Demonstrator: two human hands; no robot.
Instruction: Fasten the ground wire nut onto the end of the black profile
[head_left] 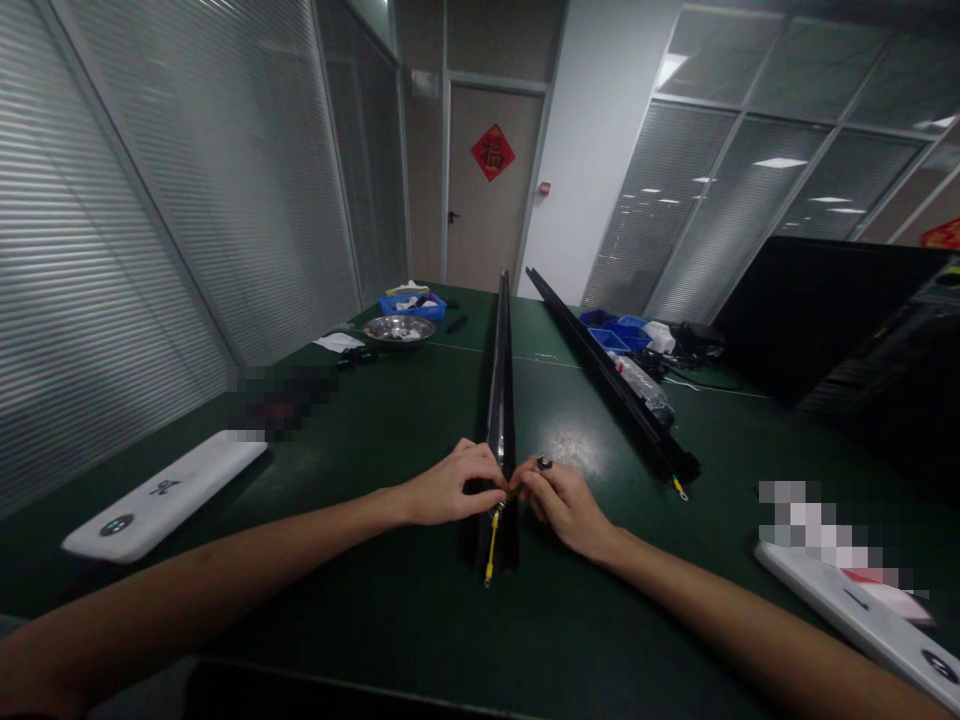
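A long black channel-shaped rail (501, 380) runs away from me along the green table. At its near end lies a short yellow wire (492, 545) with a metal ring terminal pointing toward me. My left hand (457, 485) reaches over the rail from the left, thumb and fingers pinched at the wire's far end. From the right, my right hand (559, 500), with a ring on one finger, pinches at the same spot. The fingertips of both hands nearly meet there. Whatever small part sits between them is too hidden to make out.
A second black rail (615, 375) lies to the right, a yellow ring-terminal wire at its near end. Farther back are a metal bowl (399, 330), a blue tray (431, 312) and blue bins (630, 333). White devices (165, 495) flank me; a large black box (832, 320) stands right.
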